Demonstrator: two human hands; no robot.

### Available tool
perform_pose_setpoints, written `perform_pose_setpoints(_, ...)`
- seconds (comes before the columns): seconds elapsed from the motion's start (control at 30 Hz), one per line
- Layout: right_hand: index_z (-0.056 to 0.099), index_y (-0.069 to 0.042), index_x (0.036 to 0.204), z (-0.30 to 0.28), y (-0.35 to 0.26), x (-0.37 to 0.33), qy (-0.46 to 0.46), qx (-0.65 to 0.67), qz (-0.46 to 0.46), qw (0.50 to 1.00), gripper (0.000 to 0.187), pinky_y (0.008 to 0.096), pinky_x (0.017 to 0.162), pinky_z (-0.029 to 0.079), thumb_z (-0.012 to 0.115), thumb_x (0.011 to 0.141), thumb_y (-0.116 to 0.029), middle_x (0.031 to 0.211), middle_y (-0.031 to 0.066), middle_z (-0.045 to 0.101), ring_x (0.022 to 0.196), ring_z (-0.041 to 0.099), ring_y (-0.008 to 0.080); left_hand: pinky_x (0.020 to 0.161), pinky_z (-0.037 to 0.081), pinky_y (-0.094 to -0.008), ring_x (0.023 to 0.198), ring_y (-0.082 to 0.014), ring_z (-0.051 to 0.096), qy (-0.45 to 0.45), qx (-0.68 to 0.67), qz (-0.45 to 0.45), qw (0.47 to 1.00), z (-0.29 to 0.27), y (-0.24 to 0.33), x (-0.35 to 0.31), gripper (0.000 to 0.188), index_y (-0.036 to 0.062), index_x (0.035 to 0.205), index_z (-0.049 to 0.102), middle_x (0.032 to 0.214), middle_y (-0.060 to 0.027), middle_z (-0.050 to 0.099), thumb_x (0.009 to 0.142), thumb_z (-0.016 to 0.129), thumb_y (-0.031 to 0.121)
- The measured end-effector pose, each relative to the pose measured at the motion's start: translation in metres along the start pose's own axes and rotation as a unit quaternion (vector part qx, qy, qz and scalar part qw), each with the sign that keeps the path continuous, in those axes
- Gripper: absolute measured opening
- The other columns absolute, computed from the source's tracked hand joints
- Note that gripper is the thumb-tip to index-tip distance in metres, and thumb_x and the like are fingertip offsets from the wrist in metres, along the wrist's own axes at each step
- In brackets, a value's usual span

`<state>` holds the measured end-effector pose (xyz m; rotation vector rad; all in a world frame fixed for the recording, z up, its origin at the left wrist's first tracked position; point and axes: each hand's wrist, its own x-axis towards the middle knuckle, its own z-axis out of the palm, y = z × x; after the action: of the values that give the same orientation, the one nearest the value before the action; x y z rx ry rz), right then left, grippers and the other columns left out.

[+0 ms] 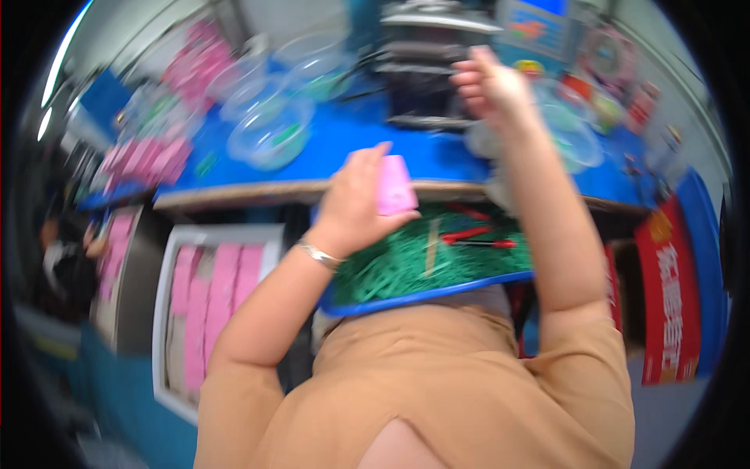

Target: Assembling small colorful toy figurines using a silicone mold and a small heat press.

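My left hand (351, 195), with a bracelet at its wrist, is closed round a pink rectangular piece (395, 186) above the front edge of the bench. Below it, a blue tray (422, 299) full of green plastic strips (375, 270) rests against my lap. Red-handled pliers or cutters (476, 241) and a thin pale stick (431, 248) lie on the strips. My right hand (496, 86) is raised over the bench before a dark machine (428, 90). Its fingers are curled and blurred, and whatever they may pinch cannot be made out.
Clear plastic bowls (269, 133) with green bits stand on the blue bench (351, 129); another bowl (570, 133) is at right. Pink pieces (148, 160) are piled at left. Below, a white box (168, 313) holds pink pieces. A red carton (668, 297) stands at right.
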<state>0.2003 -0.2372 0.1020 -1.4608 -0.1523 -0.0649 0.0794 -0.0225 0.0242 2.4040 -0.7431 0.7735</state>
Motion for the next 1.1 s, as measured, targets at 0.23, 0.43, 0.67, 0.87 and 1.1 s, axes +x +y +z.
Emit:
perform_pose_setpoints(0.23, 0.061, -0.007, 0.09, -0.016, 0.004, 0.008, -0.071, 0.118, 0.018, 0.99, 0.028, 0.0167, 0.043, 0.038, 0.056, 0.088, -0.035, 0.065, -0.0027, 0.06, 0.05, 0.05, 0.0041, 0.089, 0.039, -0.0426, 0.108, -0.0355, 0.044, 0.065, 0.236, -0.124, 0.962, -0.068, -0.063, -0.16, 0.078, 0.0026, 0.118, 0.041, 0.116, -0.0176, 0.044, 0.052, 0.08, 0.016)
perform_pose_setpoints(0.43, 0.059, -0.005, 0.097, -0.026, 0.002, 0.012, -0.081, 0.097, 0.005, 0.992, 0.028, 0.0169, 0.044, 0.037, 0.052, 0.091, -0.032, 0.068, -0.0028, 0.06, 0.052, 0.05, 0.0037, 0.093, 0.039, -0.0406, 0.108, -0.0381, 0.043, 0.109, 0.326, -0.435, 0.832, -0.138, -0.153, -0.249, 0.074, -0.0049, 0.117, 0.039, 0.114, -0.022, 0.044, 0.062, 0.079, 0.024)
perform_pose_setpoints(0.67, 0.06, -0.005, 0.096, -0.026, 0.006, 0.014, -0.049, 0.091, 0.019, 0.994, 0.028, 0.0154, 0.044, 0.037, 0.052, 0.091, -0.031, 0.067, -0.0027, 0.059, 0.051, 0.049, 0.0034, 0.091, 0.041, -0.0384, 0.105, -0.0387, 0.049, 0.041, 0.232, -0.586, 0.776, -0.137, -0.238, -0.262, 0.057, -0.0055, 0.114, 0.047, 0.108, -0.0258, 0.053, 0.069, 0.07, 0.02)
perform_pose_setpoints(0.87, 0.058, -0.005, 0.1, -0.041, -0.002, 0.01, -0.066, 0.102, 0.018, 0.993, 0.026, 0.0151, 0.046, 0.037, 0.051, 0.092, -0.029, 0.07, -0.0026, 0.057, 0.053, 0.047, 0.0029, 0.085, 0.046, -0.0378, 0.092, -0.0323, 0.061, -0.027, 0.057, -0.571, 0.819, -0.175, -0.247, -0.28, 0.042, 0.0019, 0.109, 0.06, 0.1, -0.0244, 0.062, 0.072, 0.064, 0.022)
perform_pose_setpoints(1.1, 0.057, -0.004, 0.099, -0.03, 0.009, 0.007, -0.048, 0.102, 0.012, 0.993, 0.027, 0.0153, 0.048, 0.04, 0.05, 0.093, -0.029, 0.069, -0.0006, 0.058, 0.054, 0.049, 0.0043, 0.085, 0.046, -0.0339, 0.101, -0.0315, 0.059, -0.329, 0.206, -0.596, 0.703, -0.201, -0.218, -0.27, 0.069, -0.006, 0.112, 0.056, 0.108, -0.0236, 0.059, 0.059, 0.079, 0.033)
